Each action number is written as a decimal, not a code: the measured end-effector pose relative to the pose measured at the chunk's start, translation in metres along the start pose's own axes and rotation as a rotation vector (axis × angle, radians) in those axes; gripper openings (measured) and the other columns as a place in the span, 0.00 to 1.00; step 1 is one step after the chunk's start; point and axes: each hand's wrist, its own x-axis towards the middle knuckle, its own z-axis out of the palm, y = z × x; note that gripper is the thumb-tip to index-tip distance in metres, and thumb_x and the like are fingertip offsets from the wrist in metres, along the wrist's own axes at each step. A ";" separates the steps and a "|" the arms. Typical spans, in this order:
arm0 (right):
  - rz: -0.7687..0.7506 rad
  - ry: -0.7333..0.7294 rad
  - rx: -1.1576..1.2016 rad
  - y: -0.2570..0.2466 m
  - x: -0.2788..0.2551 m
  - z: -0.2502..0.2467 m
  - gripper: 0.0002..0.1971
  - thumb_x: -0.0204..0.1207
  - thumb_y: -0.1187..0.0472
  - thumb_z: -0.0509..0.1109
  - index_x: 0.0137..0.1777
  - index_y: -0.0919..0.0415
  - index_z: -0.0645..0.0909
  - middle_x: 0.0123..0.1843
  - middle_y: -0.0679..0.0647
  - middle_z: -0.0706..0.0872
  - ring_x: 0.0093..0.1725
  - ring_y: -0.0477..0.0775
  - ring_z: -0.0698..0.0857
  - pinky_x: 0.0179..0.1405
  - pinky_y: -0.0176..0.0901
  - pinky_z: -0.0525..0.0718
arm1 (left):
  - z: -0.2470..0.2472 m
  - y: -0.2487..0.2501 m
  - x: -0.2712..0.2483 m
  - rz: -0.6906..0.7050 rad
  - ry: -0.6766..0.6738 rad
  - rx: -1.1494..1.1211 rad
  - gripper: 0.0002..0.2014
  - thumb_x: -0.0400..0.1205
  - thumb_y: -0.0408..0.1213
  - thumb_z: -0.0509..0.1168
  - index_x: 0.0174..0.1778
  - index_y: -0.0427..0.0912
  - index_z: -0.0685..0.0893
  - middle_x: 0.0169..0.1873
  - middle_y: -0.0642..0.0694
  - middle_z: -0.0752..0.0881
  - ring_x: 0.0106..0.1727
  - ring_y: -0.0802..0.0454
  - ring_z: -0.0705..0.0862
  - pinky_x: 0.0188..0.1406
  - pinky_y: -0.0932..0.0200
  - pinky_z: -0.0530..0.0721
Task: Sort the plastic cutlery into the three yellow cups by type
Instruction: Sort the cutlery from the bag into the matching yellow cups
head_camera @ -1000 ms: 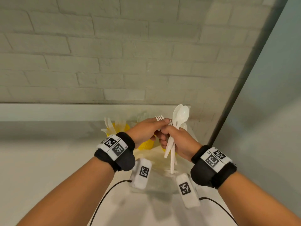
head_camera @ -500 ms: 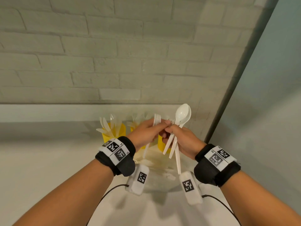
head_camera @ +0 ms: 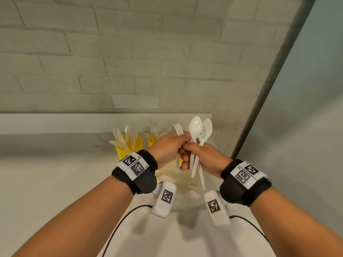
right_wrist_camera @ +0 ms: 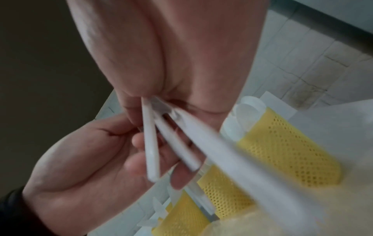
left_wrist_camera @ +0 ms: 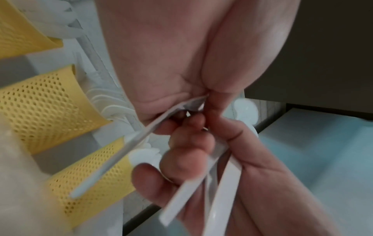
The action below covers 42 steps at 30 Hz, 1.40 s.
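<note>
Both hands are raised together in front of the three yellow mesh cups, and it looks like a hand-off for sorting. The left hand pinches a single white plastic fork near its neck, tines up, its handle hanging down below the fingers. That fork seems to have been picked out of the bunch so it can go alone to its cup. The right hand is curled round the remaining spoons, their bowls standing above the fist and their handles fanning out underneath; the right wrist view shows three handles splayed from that grip, so it serves as the holder while the other hand draws pieces off.

On the bench against the brick wall, the leftmost cup holds knives, the middle cup shows fork tines, which I judge to be the fork's destination. The third cup is hidden behind the hands from above; the left wrist view shows rounded white pieces, probably spoons, at its mouth.
</note>
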 end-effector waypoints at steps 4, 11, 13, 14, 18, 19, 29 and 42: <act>-0.037 0.128 -0.079 0.003 0.003 -0.007 0.12 0.84 0.65 0.57 0.46 0.63 0.81 0.41 0.57 0.85 0.39 0.52 0.83 0.46 0.43 0.81 | -0.008 0.010 0.000 0.080 0.221 -0.245 0.18 0.89 0.35 0.49 0.44 0.36 0.83 0.39 0.39 0.90 0.43 0.43 0.87 0.50 0.50 0.85; -0.253 0.554 -0.046 0.002 0.008 -0.026 0.05 0.81 0.56 0.66 0.47 0.57 0.78 0.28 0.51 0.75 0.21 0.44 0.69 0.18 0.34 0.68 | -0.033 0.030 0.007 0.260 0.337 -0.369 0.08 0.90 0.35 0.52 0.46 0.40 0.72 0.31 0.44 0.79 0.36 0.48 0.82 0.44 0.55 0.84; -0.216 0.602 -0.069 -0.005 0.014 -0.028 0.11 0.77 0.46 0.67 0.41 0.52 0.76 0.22 0.46 0.68 0.19 0.42 0.64 0.17 0.34 0.64 | -0.036 0.032 0.012 0.267 0.355 -0.286 0.04 0.88 0.32 0.56 0.55 0.43 0.74 0.37 0.47 0.76 0.38 0.52 0.77 0.53 0.54 0.83; -0.180 0.591 -0.036 -0.009 0.019 -0.028 0.14 0.77 0.43 0.65 0.40 0.52 0.75 0.21 0.44 0.66 0.18 0.42 0.63 0.17 0.34 0.62 | -0.038 0.032 0.015 0.261 0.368 -0.224 0.08 0.88 0.31 0.57 0.60 0.44 0.75 0.41 0.48 0.75 0.41 0.54 0.78 0.60 0.53 0.82; -0.172 0.479 0.306 -0.025 0.045 -0.025 0.12 0.80 0.58 0.53 0.37 0.58 0.73 0.25 0.49 0.66 0.23 0.46 0.64 0.25 0.39 0.63 | -0.045 0.041 0.029 0.262 0.357 0.021 0.09 0.85 0.29 0.59 0.54 0.49 0.74 0.47 0.45 0.73 0.52 0.49 0.76 0.69 0.51 0.74; -0.190 0.495 0.333 -0.029 0.051 -0.024 0.12 0.80 0.62 0.53 0.37 0.59 0.73 0.26 0.50 0.68 0.25 0.47 0.67 0.28 0.39 0.66 | -0.047 0.043 0.034 0.256 0.363 0.082 0.10 0.84 0.28 0.58 0.50 0.50 0.71 0.46 0.45 0.72 0.50 0.49 0.74 0.63 0.54 0.74; -0.161 0.538 -0.364 -0.022 0.092 -0.041 0.14 0.85 0.58 0.56 0.59 0.69 0.75 0.54 0.63 0.76 0.50 0.56 0.73 0.40 0.37 0.70 | -0.062 0.009 0.066 0.048 0.216 0.483 0.15 0.83 0.20 0.49 0.40 0.46 0.61 0.34 0.48 0.59 0.35 0.53 0.59 0.36 0.61 0.68; -0.181 0.547 -0.515 -0.025 0.107 -0.060 0.12 0.71 0.64 0.76 0.52 0.70 0.88 0.49 0.65 0.89 0.45 0.55 0.84 0.51 0.50 0.82 | -0.092 -0.006 0.069 -0.059 0.251 0.913 0.14 0.81 0.36 0.66 0.63 0.42 0.83 0.62 0.42 0.84 0.64 0.44 0.82 0.60 0.63 0.74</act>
